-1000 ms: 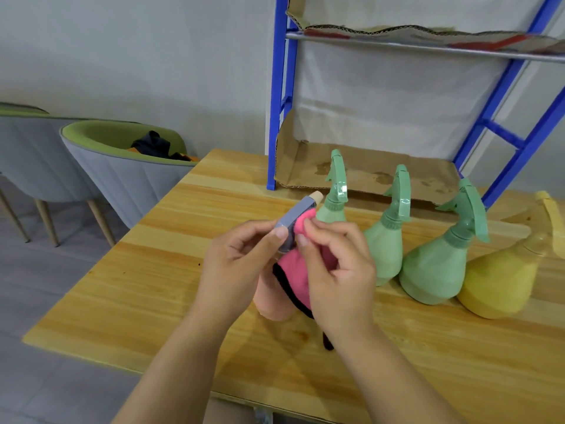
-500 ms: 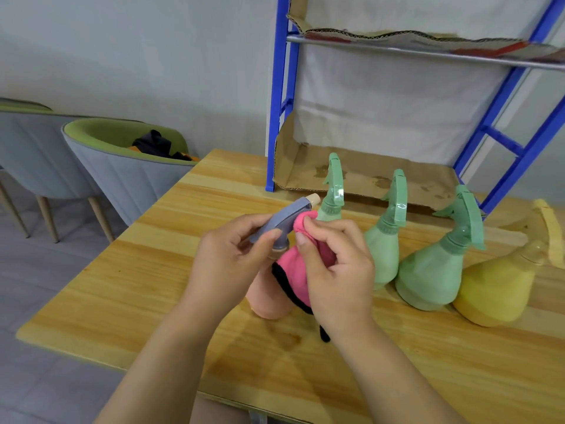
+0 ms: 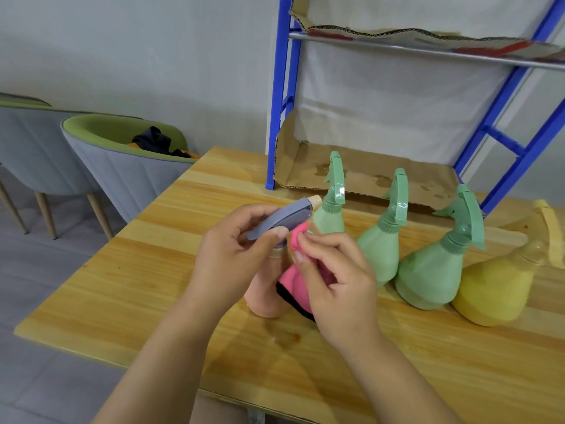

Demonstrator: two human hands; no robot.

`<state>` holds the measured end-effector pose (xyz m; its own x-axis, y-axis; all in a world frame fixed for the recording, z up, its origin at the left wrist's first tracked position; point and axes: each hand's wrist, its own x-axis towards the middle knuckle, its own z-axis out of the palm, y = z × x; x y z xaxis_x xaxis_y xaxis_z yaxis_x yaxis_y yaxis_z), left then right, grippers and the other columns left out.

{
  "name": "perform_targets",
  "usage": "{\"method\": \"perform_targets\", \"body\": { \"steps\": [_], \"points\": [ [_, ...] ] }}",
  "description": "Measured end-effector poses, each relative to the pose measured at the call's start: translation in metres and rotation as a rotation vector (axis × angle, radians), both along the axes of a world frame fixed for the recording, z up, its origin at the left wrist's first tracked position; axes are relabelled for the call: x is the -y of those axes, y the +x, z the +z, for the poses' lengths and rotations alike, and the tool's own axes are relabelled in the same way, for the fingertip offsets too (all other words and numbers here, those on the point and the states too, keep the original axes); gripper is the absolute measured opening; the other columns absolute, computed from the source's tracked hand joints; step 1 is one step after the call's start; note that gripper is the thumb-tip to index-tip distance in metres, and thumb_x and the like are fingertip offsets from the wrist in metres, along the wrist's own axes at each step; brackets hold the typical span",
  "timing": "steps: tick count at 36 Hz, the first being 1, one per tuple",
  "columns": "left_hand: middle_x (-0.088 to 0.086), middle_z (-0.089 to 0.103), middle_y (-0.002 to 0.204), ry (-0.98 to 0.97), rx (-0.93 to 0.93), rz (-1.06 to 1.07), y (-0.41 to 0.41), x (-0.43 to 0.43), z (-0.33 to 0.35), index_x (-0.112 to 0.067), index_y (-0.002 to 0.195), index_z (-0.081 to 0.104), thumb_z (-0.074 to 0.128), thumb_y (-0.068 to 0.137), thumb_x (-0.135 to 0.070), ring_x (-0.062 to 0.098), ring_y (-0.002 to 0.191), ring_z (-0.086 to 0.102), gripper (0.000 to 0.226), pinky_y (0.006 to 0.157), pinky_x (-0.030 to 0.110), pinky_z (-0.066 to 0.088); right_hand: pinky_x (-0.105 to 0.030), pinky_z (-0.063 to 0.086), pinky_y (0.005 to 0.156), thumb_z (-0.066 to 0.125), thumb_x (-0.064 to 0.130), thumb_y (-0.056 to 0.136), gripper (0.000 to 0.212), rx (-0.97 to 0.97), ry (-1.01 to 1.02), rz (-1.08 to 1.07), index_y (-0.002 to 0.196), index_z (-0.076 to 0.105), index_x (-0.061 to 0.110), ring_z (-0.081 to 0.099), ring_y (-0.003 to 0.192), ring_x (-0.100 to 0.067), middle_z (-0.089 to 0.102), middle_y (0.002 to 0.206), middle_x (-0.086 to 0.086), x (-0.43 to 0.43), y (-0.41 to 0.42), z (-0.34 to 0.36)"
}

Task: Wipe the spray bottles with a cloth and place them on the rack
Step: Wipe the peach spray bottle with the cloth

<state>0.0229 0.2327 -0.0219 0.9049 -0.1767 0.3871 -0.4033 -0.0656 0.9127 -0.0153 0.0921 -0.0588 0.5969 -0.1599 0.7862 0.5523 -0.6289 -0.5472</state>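
Left hand (image 3: 232, 255): clasped round the grey spray head (image 3: 284, 221) of the peach bottle (image 3: 264, 298), kept upright with its base at the table (image 3: 153, 286). Right hand (image 3: 339, 286): pink cloth (image 3: 295, 280) pinched and pressed beneath that head.

Risk: bottle is steadied by its top alone, so a hard rub could tip it into the nearest green bottle (image 3: 328, 218), just beside. Rack (image 3: 279, 87): not yet loaded.

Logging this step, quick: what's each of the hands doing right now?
Left hand: grips the grey trigger head of the peach plastic spray bottle.
Right hand: pinches the pink cloth with black edging.
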Motion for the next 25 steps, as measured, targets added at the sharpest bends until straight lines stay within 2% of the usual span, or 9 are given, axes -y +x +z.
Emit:
{"method": "perform_targets", "body": {
  "steps": [4,11,19,25],
  "points": [
    [-0.025,0.07,0.089,0.012,0.025,0.028,0.0,0.004,0.002,-0.037,0.093,0.067,0.068,0.084,-0.012,-0.007,0.082,0.064,0.027,0.068,0.006,0.045,-0.013,0.047,0.077,0.069,-0.006,0.08,0.024,0.08,0.003,-0.082,0.102,0.071,0.0,0.059,0.091,-0.002,0.062,0.094,-0.006,0.006,-0.001,0.005],
    [-0.029,0.069,0.086,0.056,0.036,0.035,0.002,0.002,0.003,-0.04,0.091,0.066,0.067,0.084,-0.014,-0.009,0.081,0.064,0.027,0.067,0.004,0.043,-0.011,0.046,0.073,0.072,-0.005,0.078,0.022,0.042,0.029,-0.139,0.099,0.073,0.001,0.059,0.083,-0.003,0.063,0.09,-0.007,0.004,0.011,0.003],
    [-0.032,0.068,0.088,0.094,0.081,0.036,0.006,0.001,0.001,-0.043,0.092,0.063,0.067,0.085,-0.014,-0.01,0.082,0.063,0.03,0.068,0.004,0.043,-0.008,0.045,0.079,0.073,0.008,0.08,0.024,-0.209,0.177,-0.131,0.101,0.072,0.018,0.059,0.092,0.001,0.062,0.094,0.007,0.008,0.006,0.004],
    [-0.028,0.069,0.09,0.092,0.097,0.016,0.012,0.001,-0.002,-0.043,0.094,0.064,0.066,0.087,-0.014,-0.007,0.084,0.064,0.03,0.071,0.006,0.044,-0.007,0.044,0.082,0.071,0.014,0.082,0.022,-0.229,0.321,-0.023,0.103,0.071,0.023,0.06,0.096,0.005,0.065,0.099,0.014,0.005,0.007,0.024]
  ]
}}
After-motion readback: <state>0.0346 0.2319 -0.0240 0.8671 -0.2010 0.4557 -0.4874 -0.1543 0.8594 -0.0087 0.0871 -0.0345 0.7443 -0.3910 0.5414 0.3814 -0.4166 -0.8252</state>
